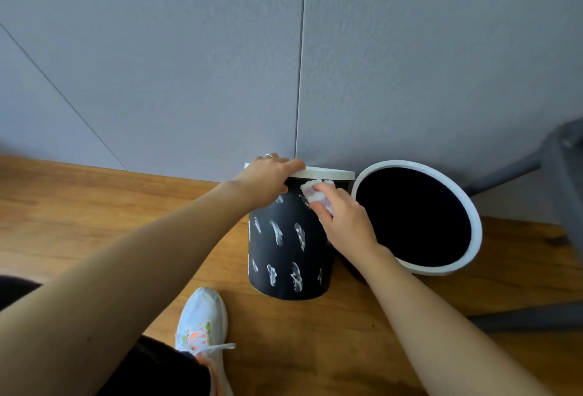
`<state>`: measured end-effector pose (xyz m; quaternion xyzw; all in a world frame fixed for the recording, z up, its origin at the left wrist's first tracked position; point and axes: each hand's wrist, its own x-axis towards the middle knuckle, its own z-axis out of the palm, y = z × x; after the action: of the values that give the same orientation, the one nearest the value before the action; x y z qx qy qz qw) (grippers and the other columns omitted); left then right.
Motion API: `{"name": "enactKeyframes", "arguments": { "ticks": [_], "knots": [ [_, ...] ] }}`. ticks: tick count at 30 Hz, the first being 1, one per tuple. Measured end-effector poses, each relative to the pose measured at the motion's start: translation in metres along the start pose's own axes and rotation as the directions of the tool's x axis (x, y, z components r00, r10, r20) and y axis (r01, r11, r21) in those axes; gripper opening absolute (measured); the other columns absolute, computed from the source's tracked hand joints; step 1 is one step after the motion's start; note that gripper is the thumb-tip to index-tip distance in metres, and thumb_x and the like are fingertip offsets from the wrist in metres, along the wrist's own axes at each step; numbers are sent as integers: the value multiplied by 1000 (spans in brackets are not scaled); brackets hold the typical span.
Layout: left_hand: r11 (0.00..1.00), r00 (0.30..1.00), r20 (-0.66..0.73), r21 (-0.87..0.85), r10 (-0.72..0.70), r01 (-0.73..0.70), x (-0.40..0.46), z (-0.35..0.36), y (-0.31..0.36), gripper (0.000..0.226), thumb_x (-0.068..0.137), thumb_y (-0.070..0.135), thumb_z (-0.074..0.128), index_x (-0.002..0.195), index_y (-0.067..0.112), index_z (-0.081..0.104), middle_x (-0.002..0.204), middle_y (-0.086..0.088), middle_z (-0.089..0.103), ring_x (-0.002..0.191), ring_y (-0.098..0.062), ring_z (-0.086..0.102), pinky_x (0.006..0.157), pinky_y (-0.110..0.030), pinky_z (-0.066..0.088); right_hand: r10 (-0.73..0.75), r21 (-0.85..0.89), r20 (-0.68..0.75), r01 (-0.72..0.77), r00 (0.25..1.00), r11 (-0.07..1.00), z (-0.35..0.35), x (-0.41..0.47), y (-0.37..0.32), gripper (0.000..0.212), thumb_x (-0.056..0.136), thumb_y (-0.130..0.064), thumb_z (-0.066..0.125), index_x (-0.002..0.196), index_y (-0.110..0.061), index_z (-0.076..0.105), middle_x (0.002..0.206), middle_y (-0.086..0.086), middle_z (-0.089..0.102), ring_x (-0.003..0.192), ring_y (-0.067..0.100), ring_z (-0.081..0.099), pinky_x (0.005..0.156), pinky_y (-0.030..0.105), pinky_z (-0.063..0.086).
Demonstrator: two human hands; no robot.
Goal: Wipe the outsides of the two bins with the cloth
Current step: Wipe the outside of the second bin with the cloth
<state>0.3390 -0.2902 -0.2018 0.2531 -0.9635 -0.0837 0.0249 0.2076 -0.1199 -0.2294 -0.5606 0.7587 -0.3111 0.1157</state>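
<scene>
Two black bins with white rims stand on the wooden floor by the grey wall. The left bin (288, 256) is upright and has white brush marks on its side. My left hand (268, 179) grips its rim at the top left. My right hand (342, 217) holds a crumpled white cloth (314, 192) and presses it against the upper side of this bin, just under the rim. The right bin (473, 225) is tilted toward me, so its dark inside shows; its outer side is mostly hidden.
A grey wall (189, 64) runs close behind the bins. Grey chair or stool legs (517, 316) stand at the right. My white sneaker (202, 323) rests on the wooden floor (94, 222) in front of the left bin.
</scene>
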Motion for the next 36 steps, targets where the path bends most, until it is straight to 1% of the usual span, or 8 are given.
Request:
{"name": "enactKeyframes", "arguments": {
  "ticks": [7,10,13,16,25,30,33,36],
  "knots": [
    [994,992,78,-45,-94,98,-21,-12,22,42,88,9,59,120,27,38,91,-4,54,73,-23,46,56,-29,31,26,-47,80,-22,996,999,-14,-13,-14,26,98,-36,49,124,-33,44,111,1,58,84,18,50,67,33,40],
    [991,989,88,-52,-120,125,-25,-12,27,42,89,9,57,119,29,36,87,-1,49,70,-21,44,48,-24,25,17,-104,99,-7,995,995,-16,-18,-15,27,98,-37,49,123,-36,41,110,0,58,88,20,57,66,34,48],
    [987,989,86,-90,-124,131,-20,-10,21,41,89,8,57,119,28,38,88,-2,50,70,-21,44,49,-26,27,-6,-137,83,17,996,990,-12,-14,-13,27,98,-39,48,124,-37,38,108,-2,58,84,17,57,64,31,52],
    [983,985,131,-127,-117,134,-13,-11,10,44,88,8,57,122,29,39,93,-4,52,73,-22,45,51,-26,30,-29,-118,85,39,996,992,-8,-4,-10,26,98,-39,48,123,-36,39,108,-2,59,87,22,60,69,39,55],
    [971,993,119,-238,20,9,6,-3,-18,65,85,2,60,136,36,42,122,1,57,104,-24,52,89,-40,45,-142,-146,20,143,990,979,5,19,3,27,99,-39,45,124,-32,52,109,-1,61,86,27,61,65,33,49],
    [972,993,117,-234,17,11,8,-4,-23,58,87,6,59,134,36,43,117,-3,58,98,-24,53,83,-40,47,-224,-212,53,230,973,950,12,10,4,27,98,-30,52,124,-27,60,109,2,63,84,24,64,64,34,56],
    [975,991,130,-221,21,8,12,-6,-21,58,87,6,60,134,36,43,115,-3,58,91,-21,49,76,-33,41,-305,-269,97,320,947,908,14,0,6,24,93,-23,59,116,-24,67,103,3,66,76,25,65,57,35,56],
    [976,991,131,-218,22,7,13,-7,-18,59,86,6,60,135,34,43,115,-5,60,88,-20,48,75,-33,42,-319,-292,33,315,947,903,9,6,4,22,92,-21,62,113,-23,68,97,3,65,70,26,64,53,32,53]
  ]
}}
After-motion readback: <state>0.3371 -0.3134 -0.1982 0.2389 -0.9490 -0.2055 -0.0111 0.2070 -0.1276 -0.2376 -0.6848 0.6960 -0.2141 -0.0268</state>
